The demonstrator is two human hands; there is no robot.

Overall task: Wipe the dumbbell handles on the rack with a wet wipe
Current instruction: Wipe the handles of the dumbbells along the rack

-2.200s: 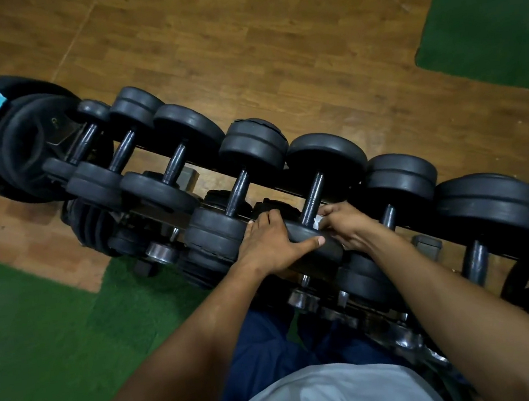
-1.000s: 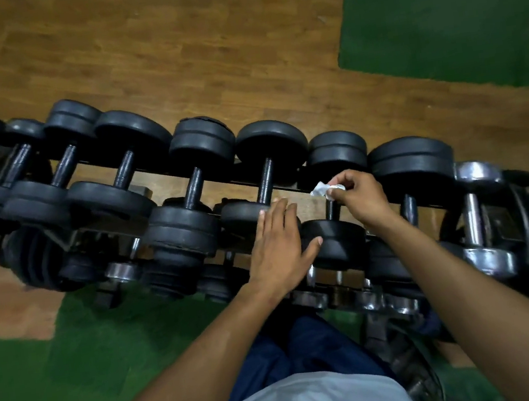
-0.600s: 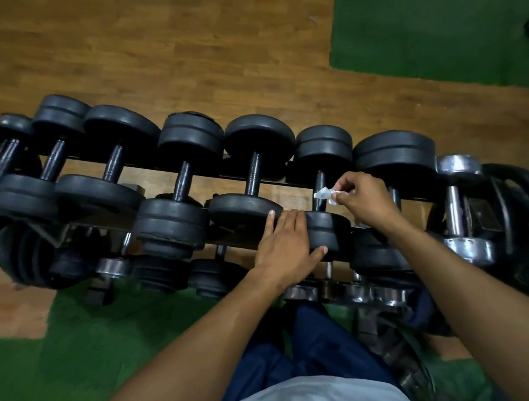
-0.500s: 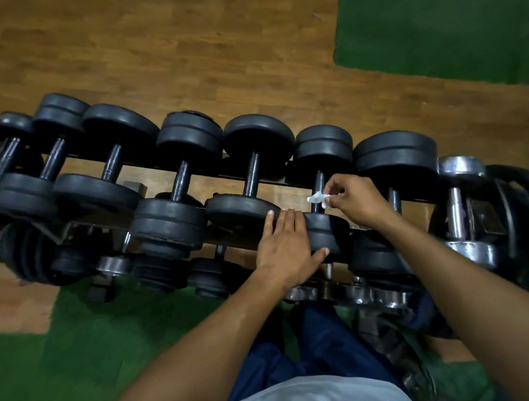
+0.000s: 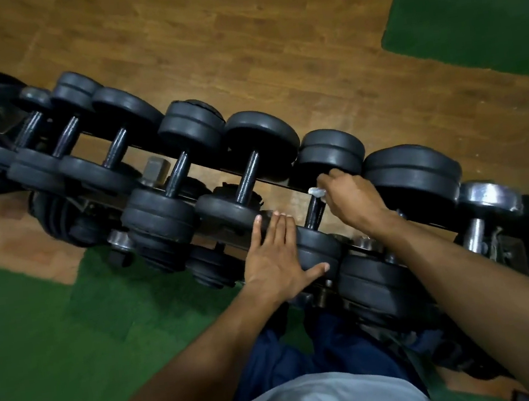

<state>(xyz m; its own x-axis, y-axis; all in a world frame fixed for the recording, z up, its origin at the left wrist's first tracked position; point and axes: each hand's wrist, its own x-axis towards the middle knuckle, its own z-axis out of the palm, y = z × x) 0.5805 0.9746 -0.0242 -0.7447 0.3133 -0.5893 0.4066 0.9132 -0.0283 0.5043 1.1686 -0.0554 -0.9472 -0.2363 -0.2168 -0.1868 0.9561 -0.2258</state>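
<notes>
Bracing the near plate (image 5: 318, 248) with flat, spread left hand (image 5: 276, 264), right hand (image 5: 352, 200) at two o'clock pinches the wet wipe (image 5: 317, 191) around the handle (image 5: 314, 211), likely steadying the dumbbell.

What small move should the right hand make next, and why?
Probably slide the wet wipe down the handle: the right hand holds it at the handle's far end, bare handle shows below, and the left hand steadies the near weight.

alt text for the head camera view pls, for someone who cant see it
A person's right hand grips a white wet wipe round the handle of a black dumbbell on a rack, while the left hand rests flat on that dumbbell's near weight. More black dumbbells line the rack above wood floor and green mats.
</notes>
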